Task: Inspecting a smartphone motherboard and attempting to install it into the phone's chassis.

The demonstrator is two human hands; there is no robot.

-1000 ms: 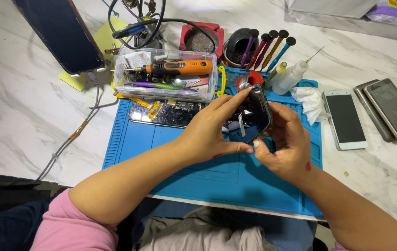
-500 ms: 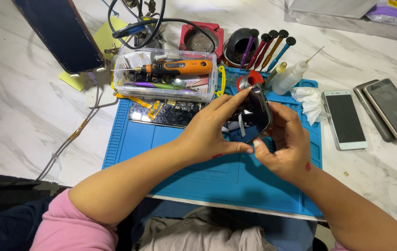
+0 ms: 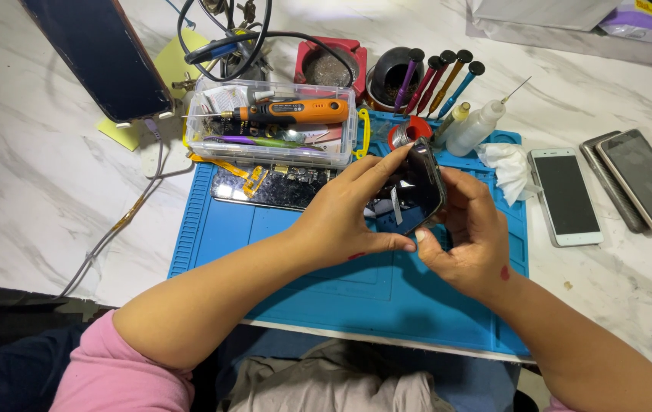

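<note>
Both hands clamp a dark phone (image 3: 416,189) above the blue mat's (image 3: 219,229) middle: left hand (image 3: 341,221) pinching its top and bottom edges, right hand (image 3: 472,236) bracing its right side. Thin, stiff and glassy, it looks light, slippery and fragile; edges seem the safest hold.

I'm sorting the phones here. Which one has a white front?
The white-framed phone lying flat on the marble right of the blue mat. The two further right are dark-fronted, as is the one in both hands.
</note>
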